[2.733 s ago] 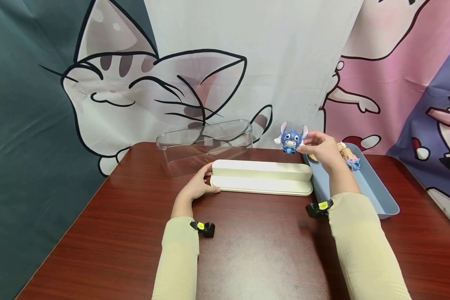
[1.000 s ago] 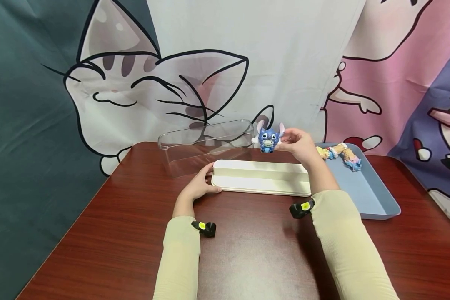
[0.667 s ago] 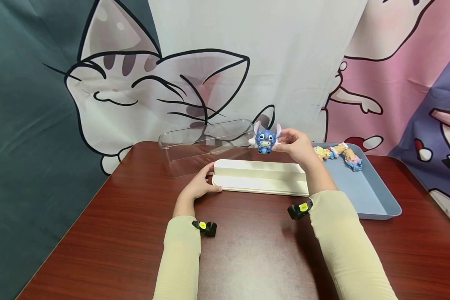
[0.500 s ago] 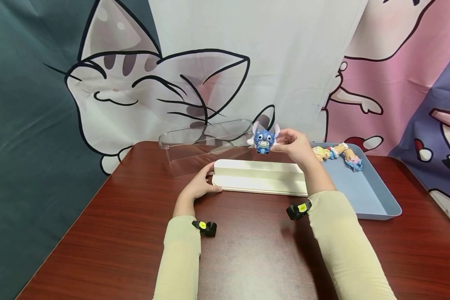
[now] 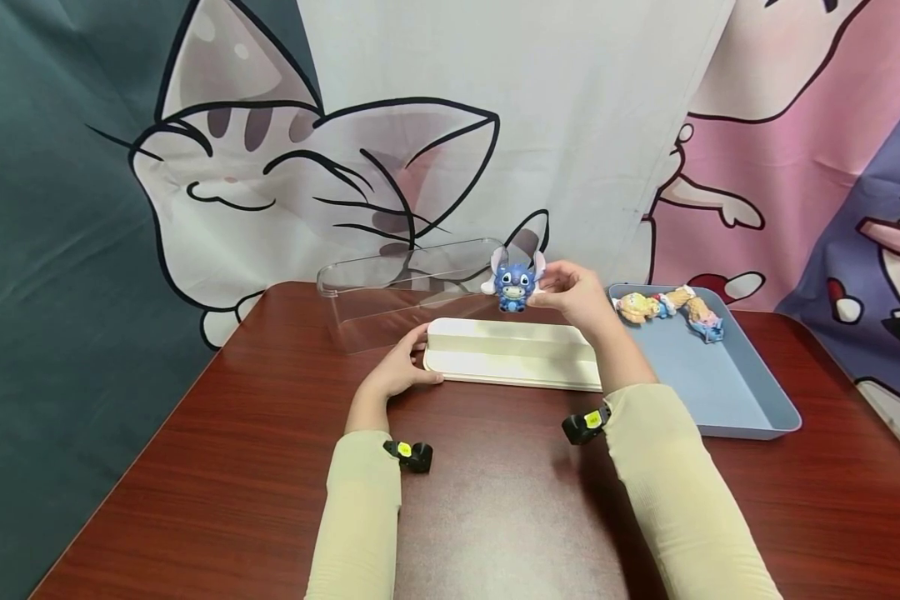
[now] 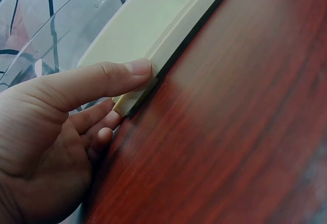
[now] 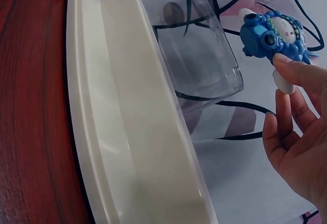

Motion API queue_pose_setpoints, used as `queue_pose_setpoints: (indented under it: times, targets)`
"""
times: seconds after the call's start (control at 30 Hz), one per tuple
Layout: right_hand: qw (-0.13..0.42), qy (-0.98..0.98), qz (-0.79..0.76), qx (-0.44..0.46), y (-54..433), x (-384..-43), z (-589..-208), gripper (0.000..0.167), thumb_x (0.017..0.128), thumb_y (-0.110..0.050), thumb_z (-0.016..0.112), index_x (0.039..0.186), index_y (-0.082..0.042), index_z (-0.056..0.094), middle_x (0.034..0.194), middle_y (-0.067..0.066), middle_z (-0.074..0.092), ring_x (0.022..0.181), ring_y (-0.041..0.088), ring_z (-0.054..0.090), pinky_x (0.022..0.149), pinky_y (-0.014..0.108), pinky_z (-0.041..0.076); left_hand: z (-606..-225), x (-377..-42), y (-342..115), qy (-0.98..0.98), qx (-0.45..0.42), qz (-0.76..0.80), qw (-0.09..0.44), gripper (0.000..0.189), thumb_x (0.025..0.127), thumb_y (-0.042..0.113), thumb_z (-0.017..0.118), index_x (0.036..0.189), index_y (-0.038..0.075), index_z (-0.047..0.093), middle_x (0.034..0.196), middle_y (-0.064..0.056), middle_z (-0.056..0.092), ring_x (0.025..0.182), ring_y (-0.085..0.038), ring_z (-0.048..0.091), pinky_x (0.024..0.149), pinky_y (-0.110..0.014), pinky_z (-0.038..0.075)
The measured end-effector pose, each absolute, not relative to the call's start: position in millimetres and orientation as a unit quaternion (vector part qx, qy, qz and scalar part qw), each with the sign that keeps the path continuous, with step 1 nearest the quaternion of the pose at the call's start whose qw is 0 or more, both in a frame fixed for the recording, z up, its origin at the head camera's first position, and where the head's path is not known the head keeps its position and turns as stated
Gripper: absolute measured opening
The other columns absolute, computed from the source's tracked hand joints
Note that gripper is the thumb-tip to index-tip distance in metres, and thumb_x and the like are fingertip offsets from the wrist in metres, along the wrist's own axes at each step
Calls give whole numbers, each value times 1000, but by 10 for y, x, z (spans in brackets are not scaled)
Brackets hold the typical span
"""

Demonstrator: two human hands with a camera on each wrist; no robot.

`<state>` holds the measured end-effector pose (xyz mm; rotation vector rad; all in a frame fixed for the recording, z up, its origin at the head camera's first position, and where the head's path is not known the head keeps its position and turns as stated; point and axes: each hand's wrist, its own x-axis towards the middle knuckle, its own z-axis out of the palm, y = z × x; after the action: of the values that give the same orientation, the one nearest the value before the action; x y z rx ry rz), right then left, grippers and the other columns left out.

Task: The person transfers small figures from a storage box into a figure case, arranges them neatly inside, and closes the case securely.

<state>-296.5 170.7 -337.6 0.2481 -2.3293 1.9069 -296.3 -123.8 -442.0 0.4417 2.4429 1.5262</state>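
A blue cartoon figurine (image 5: 513, 285) with big pink ears is held up above the cream stepped base (image 5: 510, 367). My right hand (image 5: 573, 296) pinches it by one side between thumb and fingers; the right wrist view shows the figurine (image 7: 273, 35) from another angle, apart from the base. At the base's left end my left hand (image 5: 397, 367) grips its edge, thumb on the front rim and fingers behind, as the left wrist view also shows, where the thumb lies on the cream base (image 6: 148, 29). My right forearm hides the base's right end in the head view.
Behind the base stands a clear plastic cover (image 5: 375, 308), near the printed cloth backdrop (image 5: 450, 83). To the right lies a blue tray (image 5: 720, 392) with several small colourful figurines (image 5: 705, 321) at its far end. All rest on a dark red wooden table (image 5: 232, 467).
My right hand has carried the blue figurine leftward from beside the tray to above the base, lowering it slightly of late. The left hand keeps its hold on the base.
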Motion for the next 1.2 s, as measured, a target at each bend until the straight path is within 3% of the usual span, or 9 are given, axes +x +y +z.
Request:
queue_pose_setpoints:
  times: [1.2]
  targets:
    - [39,-791,602,103,1274,-2982,-3636,31,68,7,76,93,2,59,75,-3,58,67,10,52,58,20,43,-4405,-2945,-1228,840,150,509,108,95,72,9,79,147,13,21,140,-11,35,126,-24,35,104,-40,30]
